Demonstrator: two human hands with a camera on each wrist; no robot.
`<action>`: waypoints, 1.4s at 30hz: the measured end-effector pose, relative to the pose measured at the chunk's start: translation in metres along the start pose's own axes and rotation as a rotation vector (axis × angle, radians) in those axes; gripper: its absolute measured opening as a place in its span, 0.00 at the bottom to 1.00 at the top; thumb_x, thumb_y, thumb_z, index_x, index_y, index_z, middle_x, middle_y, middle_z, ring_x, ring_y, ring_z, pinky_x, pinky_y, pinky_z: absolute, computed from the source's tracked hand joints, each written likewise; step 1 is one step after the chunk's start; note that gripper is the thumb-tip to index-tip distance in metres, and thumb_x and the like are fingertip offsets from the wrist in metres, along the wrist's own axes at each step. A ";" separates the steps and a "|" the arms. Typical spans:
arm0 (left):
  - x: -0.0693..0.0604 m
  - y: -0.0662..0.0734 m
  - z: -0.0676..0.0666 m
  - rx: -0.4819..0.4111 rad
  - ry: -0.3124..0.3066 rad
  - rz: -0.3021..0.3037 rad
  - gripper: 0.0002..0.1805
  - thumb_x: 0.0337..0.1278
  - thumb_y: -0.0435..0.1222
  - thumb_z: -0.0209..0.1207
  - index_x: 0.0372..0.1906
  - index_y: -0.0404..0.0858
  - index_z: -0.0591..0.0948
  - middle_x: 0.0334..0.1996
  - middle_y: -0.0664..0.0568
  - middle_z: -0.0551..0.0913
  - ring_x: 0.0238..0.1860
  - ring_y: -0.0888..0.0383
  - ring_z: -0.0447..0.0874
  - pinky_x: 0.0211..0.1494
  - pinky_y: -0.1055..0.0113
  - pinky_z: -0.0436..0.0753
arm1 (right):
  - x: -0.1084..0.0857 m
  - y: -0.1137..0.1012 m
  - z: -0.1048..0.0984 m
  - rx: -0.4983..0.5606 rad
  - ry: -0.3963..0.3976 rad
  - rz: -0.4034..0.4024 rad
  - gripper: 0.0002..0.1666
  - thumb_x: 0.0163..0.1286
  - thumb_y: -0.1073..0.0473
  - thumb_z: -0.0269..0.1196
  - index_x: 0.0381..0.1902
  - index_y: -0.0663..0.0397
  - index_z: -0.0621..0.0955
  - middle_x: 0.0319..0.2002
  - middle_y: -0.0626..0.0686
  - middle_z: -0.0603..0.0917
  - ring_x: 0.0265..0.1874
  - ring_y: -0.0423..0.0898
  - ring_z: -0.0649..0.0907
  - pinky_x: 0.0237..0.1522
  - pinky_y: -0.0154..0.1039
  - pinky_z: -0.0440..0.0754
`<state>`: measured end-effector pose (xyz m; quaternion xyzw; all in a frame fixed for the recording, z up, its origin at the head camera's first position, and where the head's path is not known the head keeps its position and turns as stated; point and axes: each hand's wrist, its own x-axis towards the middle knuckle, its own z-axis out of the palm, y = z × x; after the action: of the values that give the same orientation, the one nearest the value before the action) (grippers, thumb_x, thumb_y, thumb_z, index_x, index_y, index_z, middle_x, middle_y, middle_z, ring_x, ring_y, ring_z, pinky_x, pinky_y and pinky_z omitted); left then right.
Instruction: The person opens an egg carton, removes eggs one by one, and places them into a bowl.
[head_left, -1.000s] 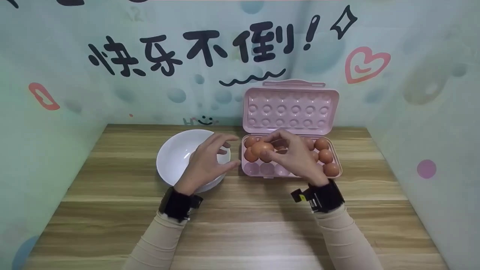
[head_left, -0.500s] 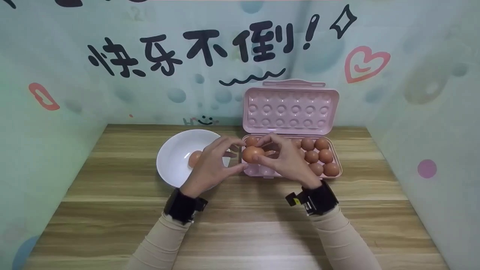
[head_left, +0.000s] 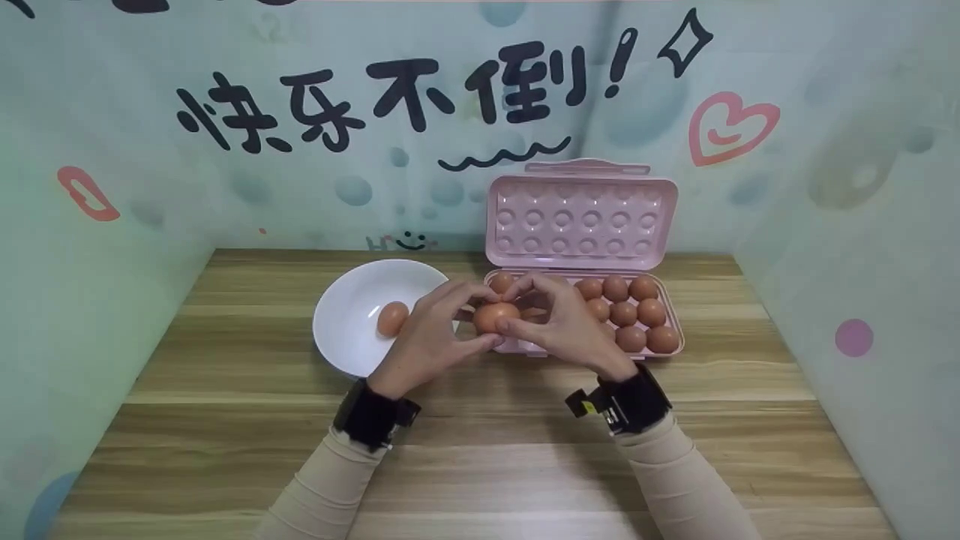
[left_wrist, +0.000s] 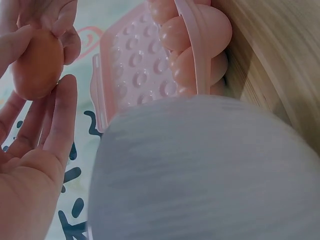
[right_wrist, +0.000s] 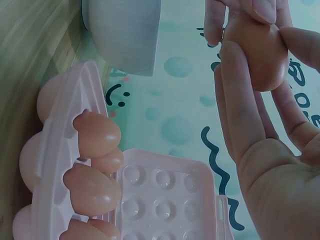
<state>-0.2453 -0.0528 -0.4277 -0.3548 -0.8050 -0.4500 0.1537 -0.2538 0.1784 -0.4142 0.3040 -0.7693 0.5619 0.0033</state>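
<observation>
A brown egg (head_left: pixel 491 318) is held up between both hands, in front of the left part of the pink egg box (head_left: pixel 537 349). My right hand (head_left: pixel 574 326) pinches its right side with thumb and fingers. From the other side the left hand (head_left: pixel 431 330) curves round it, thumb below and fingertips above, touching the shell. Both wrist views show this egg (left_wrist: pixel 39 65) with fingers of both hands about it. Another egg (head_left: pixel 392 319) lies in the white bowl (head_left: pixel 341 300), partly behind the left hand.
The egg box's lid (head_left: pixel 582 221) stands raised against the printed backdrop (head_left: pixel 300 202). Several eggs (head_left: pixel 651 311) fill the box's right side, and one egg (head_left: pixel 501 282) sits at its back left corner. Everything stands on a wooden table (head_left: pixel 480 465).
My right hand has carried the egg left and slightly toward me. The left hand has moved right from over the bowl, closing its fingers round the egg and uncovering the one in the bowl.
</observation>
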 end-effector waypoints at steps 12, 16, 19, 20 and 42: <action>0.003 -0.001 -0.002 0.012 0.009 0.001 0.23 0.57 0.36 0.78 0.56 0.41 0.84 0.53 0.54 0.85 0.54 0.61 0.83 0.55 0.72 0.86 | 0.001 -0.005 -0.003 -0.029 0.004 0.006 0.18 0.69 0.60 0.75 0.51 0.61 0.81 0.53 0.56 0.85 0.52 0.52 0.89 0.57 0.45 0.87; 0.004 -0.001 -0.008 0.036 0.012 -0.017 0.22 0.58 0.38 0.77 0.56 0.42 0.84 0.53 0.55 0.85 0.55 0.62 0.82 0.55 0.72 0.86 | -0.001 -0.010 -0.009 -0.071 0.003 -0.003 0.19 0.69 0.60 0.75 0.53 0.59 0.82 0.53 0.55 0.86 0.52 0.51 0.89 0.57 0.48 0.87; 0.004 -0.001 -0.016 0.054 0.022 -0.031 0.21 0.59 0.39 0.77 0.56 0.44 0.84 0.52 0.58 0.84 0.55 0.64 0.82 0.54 0.72 0.86 | -0.005 -0.012 -0.018 -0.138 0.017 -0.031 0.20 0.69 0.60 0.74 0.55 0.60 0.81 0.53 0.54 0.86 0.51 0.52 0.89 0.56 0.50 0.88; 0.005 -0.001 -0.019 0.057 0.026 -0.033 0.21 0.59 0.39 0.77 0.56 0.44 0.84 0.52 0.58 0.84 0.54 0.64 0.82 0.54 0.72 0.86 | -0.007 -0.012 -0.021 -0.196 0.028 -0.048 0.20 0.69 0.60 0.75 0.56 0.59 0.82 0.53 0.53 0.86 0.51 0.51 0.88 0.56 0.49 0.87; -0.016 -0.035 -0.105 0.292 -0.187 -0.202 0.23 0.49 0.33 0.81 0.49 0.36 0.83 0.47 0.47 0.85 0.46 0.51 0.84 0.50 0.57 0.87 | -0.035 0.007 -0.069 -0.901 0.048 -0.036 0.28 0.56 0.58 0.78 0.56 0.45 0.86 0.56 0.52 0.83 0.55 0.53 0.81 0.53 0.53 0.80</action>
<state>-0.2663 -0.1589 -0.4010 -0.2866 -0.9039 -0.3065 0.0824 -0.2512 0.2559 -0.4068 0.2727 -0.9314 0.1776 0.1628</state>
